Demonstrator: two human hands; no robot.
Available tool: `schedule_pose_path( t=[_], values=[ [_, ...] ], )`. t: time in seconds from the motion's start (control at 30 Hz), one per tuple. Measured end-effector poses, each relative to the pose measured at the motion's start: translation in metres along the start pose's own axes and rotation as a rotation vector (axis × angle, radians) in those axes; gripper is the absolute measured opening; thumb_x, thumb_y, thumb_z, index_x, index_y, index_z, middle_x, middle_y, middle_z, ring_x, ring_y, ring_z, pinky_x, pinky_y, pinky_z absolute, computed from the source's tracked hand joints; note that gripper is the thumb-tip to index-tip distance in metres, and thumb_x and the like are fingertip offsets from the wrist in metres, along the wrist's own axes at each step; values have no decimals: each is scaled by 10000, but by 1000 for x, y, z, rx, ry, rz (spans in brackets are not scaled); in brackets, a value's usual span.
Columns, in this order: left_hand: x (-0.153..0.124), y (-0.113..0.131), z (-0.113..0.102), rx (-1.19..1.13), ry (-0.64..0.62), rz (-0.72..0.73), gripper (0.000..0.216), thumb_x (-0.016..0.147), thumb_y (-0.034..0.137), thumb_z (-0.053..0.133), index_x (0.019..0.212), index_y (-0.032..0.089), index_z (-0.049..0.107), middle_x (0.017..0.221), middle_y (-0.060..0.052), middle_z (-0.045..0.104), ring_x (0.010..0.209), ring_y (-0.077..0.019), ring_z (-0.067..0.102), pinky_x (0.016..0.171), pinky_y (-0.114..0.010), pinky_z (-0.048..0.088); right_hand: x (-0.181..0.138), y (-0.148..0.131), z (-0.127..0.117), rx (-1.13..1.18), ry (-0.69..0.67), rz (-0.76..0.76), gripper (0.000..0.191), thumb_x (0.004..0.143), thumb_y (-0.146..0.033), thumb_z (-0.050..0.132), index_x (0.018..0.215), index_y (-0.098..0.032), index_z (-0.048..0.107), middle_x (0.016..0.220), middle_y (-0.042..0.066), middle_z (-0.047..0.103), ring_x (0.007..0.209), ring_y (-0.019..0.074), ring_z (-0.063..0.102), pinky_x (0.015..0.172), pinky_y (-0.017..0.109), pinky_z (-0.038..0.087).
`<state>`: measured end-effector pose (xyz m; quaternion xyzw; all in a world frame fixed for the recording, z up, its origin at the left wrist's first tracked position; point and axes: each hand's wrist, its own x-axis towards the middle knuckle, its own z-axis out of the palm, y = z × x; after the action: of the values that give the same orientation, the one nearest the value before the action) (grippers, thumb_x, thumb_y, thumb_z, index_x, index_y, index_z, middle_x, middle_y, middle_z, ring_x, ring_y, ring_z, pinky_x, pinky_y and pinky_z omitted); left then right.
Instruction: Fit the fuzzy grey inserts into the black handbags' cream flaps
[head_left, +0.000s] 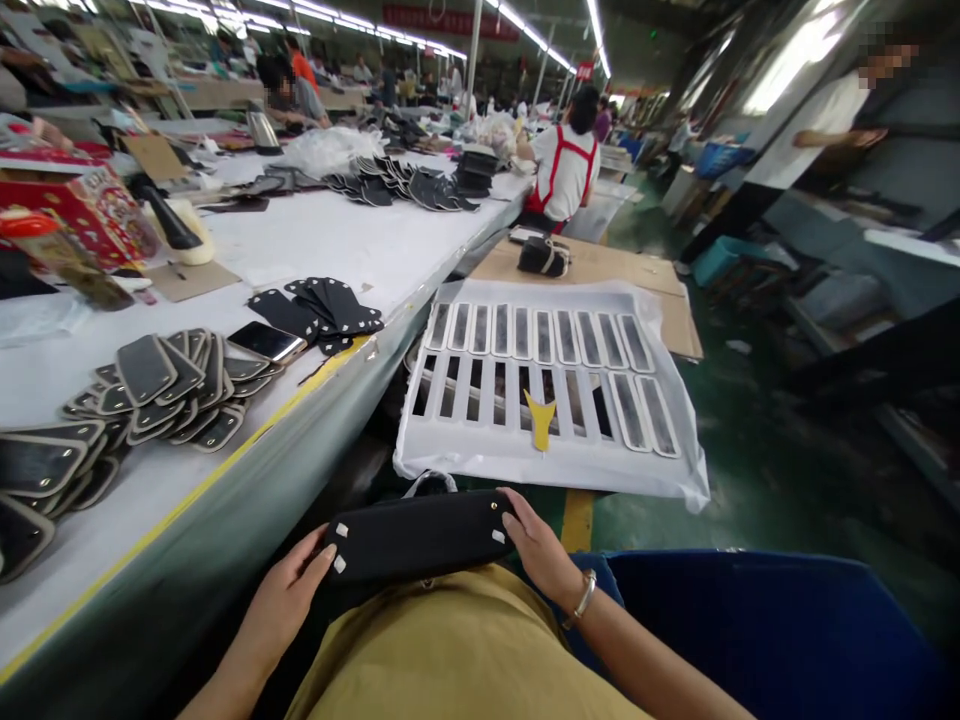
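Note:
Between my two hands, close to my body, is a long black panel (420, 535) with rounded ends. White tabs stick to it at both ends, and a small metal stud shows at its upper right corner. My left hand (289, 595) grips the left end, thumb on top. At the right end my right hand (540, 550) holds it the same way, a bracelet on the wrist. Beyond the panel lies a white sheet-covered frame (480, 462) with rows of slots, several filled with grey, pale-edged strips (630, 410). A yellow forked piece (540, 418) rests on it.
The long white table (300, 240) on my left carries piles of pale-edged dark pieces (161, 385), black pieces (337, 305) and a phone (268, 342). A blue bin (750, 630) stands at my right. Cardboard (645, 280) lies beyond the frame, near a seated person (564, 165).

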<state>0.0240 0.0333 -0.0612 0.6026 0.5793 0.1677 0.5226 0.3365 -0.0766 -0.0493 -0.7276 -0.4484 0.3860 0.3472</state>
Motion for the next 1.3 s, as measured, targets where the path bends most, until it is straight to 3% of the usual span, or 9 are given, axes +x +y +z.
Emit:
schedule_pose_path(
  t=[0.17, 0.33, 0.5, 0.57, 0.67, 0.77, 0.93, 1.07, 1.3],
  values=[
    [4, -3, 14, 119, 119, 6, 500, 824, 542, 427, 1177, 195, 502, 1199, -73, 595, 1136, -252, 533, 989, -374, 401, 10, -10, 13, -11, 127, 47, 319, 855, -356, 318, 1083, -189, 466, 980, 73, 599, 890, 197, 570, 828, 328, 465],
    [2, 4, 22, 109, 207, 29, 454, 845, 532, 383, 1113, 189, 513, 1137, -76, 613, 1075, -244, 564, 920, -349, 448, 20, -7, 20, 18, 193, 43, 303, 873, -408, 304, 988, -203, 495, 902, 64, 591, 857, 204, 555, 796, 331, 464],
    [-2, 3, 18, 58, 189, 28, 439, 860, 526, 365, 1094, 192, 526, 1102, -70, 628, 1036, -233, 586, 909, -354, 463, 23, -5, 9, -12, 124, 39, 347, 886, -444, 304, 939, -202, 547, 850, 55, 621, 806, 204, 583, 758, 344, 495],
    [-2, 3, 13, 91, 211, 105, 439, 862, 506, 377, 1129, 189, 525, 1177, -84, 594, 1102, -239, 553, 957, -375, 434, 23, -12, 3, -139, 126, -87, 339, 889, -424, 340, 984, -195, 572, 966, 76, 632, 921, 217, 583, 854, 374, 474],
    [2, 15, 7, 262, 252, 368, 458, 861, 451, 430, 1246, 208, 476, 1316, -88, 492, 1229, -234, 442, 1057, -401, 330, 26, -33, 3, -397, 81, -397, 333, 878, -348, 433, 1152, -200, 553, 1207, 96, 562, 1132, 226, 496, 1004, 407, 376],
    [12, 39, 7, 414, 29, 559, 417, 847, 415, 496, 1223, 238, 535, 1261, -66, 548, 1186, -221, 475, 1050, -378, 334, 34, -59, 18, -583, -159, -554, 351, 858, -319, 504, 1182, -198, 562, 1182, 87, 592, 1096, 220, 524, 988, 392, 393],
    [37, 59, 7, 382, -281, 562, 367, 770, 412, 617, 1083, 223, 648, 1086, -44, 642, 1007, -201, 579, 930, -304, 427, 50, -76, 44, -664, -361, -566, 380, 810, -374, 589, 1133, -174, 596, 1133, 82, 612, 1055, 224, 543, 960, 351, 405],
    [47, 52, 4, 217, -383, 492, 317, 753, 389, 643, 1023, 227, 681, 1007, -23, 649, 951, -181, 593, 881, -271, 440, 58, -72, 49, -629, -417, -478, 370, 813, -450, 564, 1100, -222, 613, 1066, 56, 633, 996, 215, 569, 893, 336, 438],
    [56, 48, 6, 97, -392, 361, 244, 746, 346, 654, 943, 213, 713, 970, -22, 666, 915, -183, 605, 859, -275, 447, 71, -75, 54, -541, -460, -403, 246, 844, -415, 533, 950, -226, 650, 949, 26, 653, 909, 183, 571, 808, 287, 443]
  ],
)
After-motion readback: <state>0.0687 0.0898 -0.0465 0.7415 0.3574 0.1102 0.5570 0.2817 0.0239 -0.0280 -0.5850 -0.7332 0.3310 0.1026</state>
